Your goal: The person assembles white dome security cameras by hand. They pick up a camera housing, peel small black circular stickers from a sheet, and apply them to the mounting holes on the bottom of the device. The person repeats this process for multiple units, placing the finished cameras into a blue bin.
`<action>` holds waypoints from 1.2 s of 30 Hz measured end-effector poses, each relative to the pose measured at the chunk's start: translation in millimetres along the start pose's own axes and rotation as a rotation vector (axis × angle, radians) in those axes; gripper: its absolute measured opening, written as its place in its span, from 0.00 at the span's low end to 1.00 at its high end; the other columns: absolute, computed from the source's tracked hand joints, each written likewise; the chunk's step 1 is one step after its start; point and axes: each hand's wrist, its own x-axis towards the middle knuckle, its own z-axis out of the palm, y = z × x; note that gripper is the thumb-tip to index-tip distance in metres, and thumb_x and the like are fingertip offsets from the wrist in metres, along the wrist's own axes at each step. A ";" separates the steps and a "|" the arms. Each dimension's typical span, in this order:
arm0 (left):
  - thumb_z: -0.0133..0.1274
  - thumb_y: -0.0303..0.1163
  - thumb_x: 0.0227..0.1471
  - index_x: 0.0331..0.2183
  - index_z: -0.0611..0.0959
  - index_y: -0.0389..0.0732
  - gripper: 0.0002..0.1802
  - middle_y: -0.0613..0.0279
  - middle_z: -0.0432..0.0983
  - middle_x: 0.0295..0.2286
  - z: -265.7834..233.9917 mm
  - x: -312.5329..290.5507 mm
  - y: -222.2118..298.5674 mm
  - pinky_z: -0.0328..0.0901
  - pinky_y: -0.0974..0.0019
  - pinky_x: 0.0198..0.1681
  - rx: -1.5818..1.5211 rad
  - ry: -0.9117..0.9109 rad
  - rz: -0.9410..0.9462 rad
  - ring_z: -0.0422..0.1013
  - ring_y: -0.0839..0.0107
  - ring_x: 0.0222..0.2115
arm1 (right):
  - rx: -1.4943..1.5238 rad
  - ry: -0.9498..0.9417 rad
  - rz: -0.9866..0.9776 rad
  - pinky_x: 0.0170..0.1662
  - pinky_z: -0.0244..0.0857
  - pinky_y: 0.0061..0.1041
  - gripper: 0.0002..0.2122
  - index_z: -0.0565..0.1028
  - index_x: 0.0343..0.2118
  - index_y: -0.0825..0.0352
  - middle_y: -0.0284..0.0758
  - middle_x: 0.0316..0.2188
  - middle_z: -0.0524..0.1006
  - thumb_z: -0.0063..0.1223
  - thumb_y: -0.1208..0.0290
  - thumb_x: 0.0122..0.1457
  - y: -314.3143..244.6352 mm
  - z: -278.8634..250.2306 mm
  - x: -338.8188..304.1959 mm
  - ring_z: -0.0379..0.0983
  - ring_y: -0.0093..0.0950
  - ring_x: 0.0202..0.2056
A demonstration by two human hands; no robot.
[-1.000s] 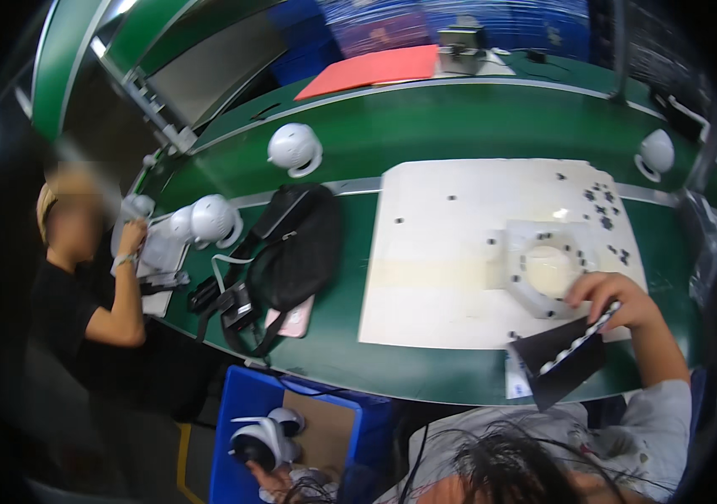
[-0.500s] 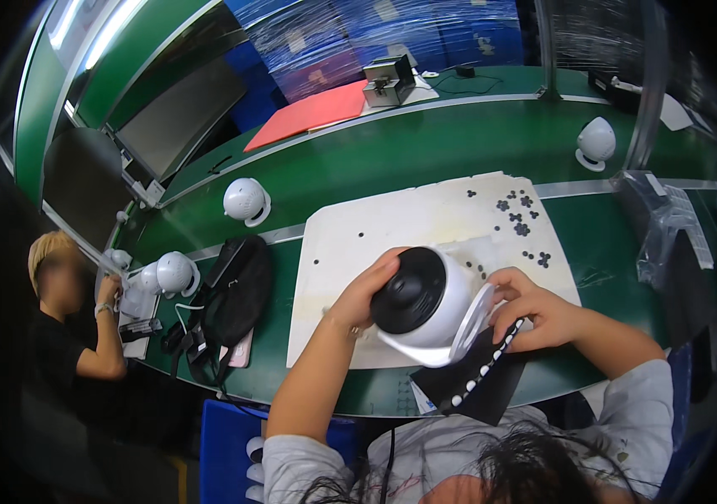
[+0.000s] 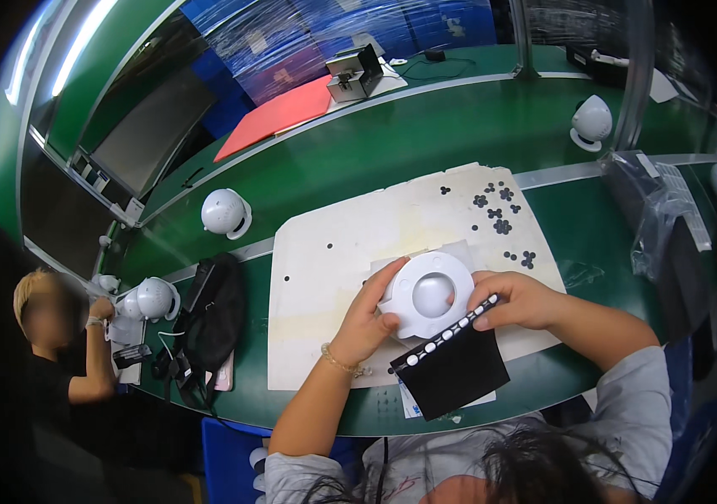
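Note:
My left hand (image 3: 367, 321) grips the left side of a white rounded device (image 3: 409, 290), thumb in front and fingers behind. Its flat ring-shaped base faces up towards me, and through the ring's hole part of the rounded white body shows. My right hand (image 3: 520, 302) pinches the upper right end of a black sheet (image 3: 458, 378) edged with a row of white round dots. That dotted edge lies across the lower right of the ring. Whether it touches the ring I cannot tell. Right-hand fingertips reach the ring's right side. The device's black front is hidden.
A pale work mat (image 3: 316, 311) bears clusters of small black round pads (image 3: 501, 225). Similar white devices stand at back left (image 3: 226, 212) and back right (image 3: 591, 123). A black bag (image 3: 216, 311) lies left, near a co-worker (image 3: 64, 353). Plastic wrapping (image 3: 657, 206) lies right.
The device has been turned, so its ring base now faces me instead of its black front. The black sheet's dotted edge has come up across the ring. The view has shifted slightly.

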 end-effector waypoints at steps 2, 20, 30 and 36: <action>0.39 0.63 0.45 0.50 0.62 0.35 0.44 0.51 0.58 0.50 -0.6 -1.1 -1.1 0.46 0.61 0.55 0.116 0.015 0.006 0.52 0.59 0.53 | -0.106 0.025 -0.001 0.41 0.56 0.16 0.09 0.73 0.33 0.67 0.30 0.35 0.66 0.55 0.78 0.47 -2.4 1.8 -4.5 0.62 0.20 0.39; 0.56 0.21 0.41 0.33 0.74 0.32 0.13 0.55 0.73 0.28 23.1 -61.2 54.5 0.64 0.74 0.33 -0.150 0.282 -0.196 0.68 0.76 0.31 | -0.344 0.271 -0.388 0.41 0.66 0.23 0.17 0.64 0.44 0.66 0.36 0.36 0.71 0.51 0.79 0.50 -14.6 38.5 -14.1 0.70 0.25 0.38; 0.54 0.16 0.39 0.31 0.77 0.34 0.11 0.55 0.74 0.28 27.3 -55.5 52.5 0.63 0.72 0.34 0.024 0.299 -0.011 0.70 0.70 0.29 | -0.772 0.315 -0.433 0.35 0.65 0.22 0.07 0.72 0.31 0.65 0.35 0.32 0.72 0.52 0.76 0.47 -28.9 33.0 -14.0 0.70 0.30 0.34; 0.54 0.21 0.44 0.31 0.77 0.34 0.08 0.60 0.74 0.26 28.6 -60.1 54.2 0.62 0.75 0.32 0.002 0.350 -0.223 0.68 0.77 0.26 | -1.199 0.257 -0.913 0.36 0.64 0.27 0.07 0.73 0.27 0.65 0.33 0.33 0.72 0.55 0.78 0.42 -21.6 19.9 -11.0 0.69 0.31 0.38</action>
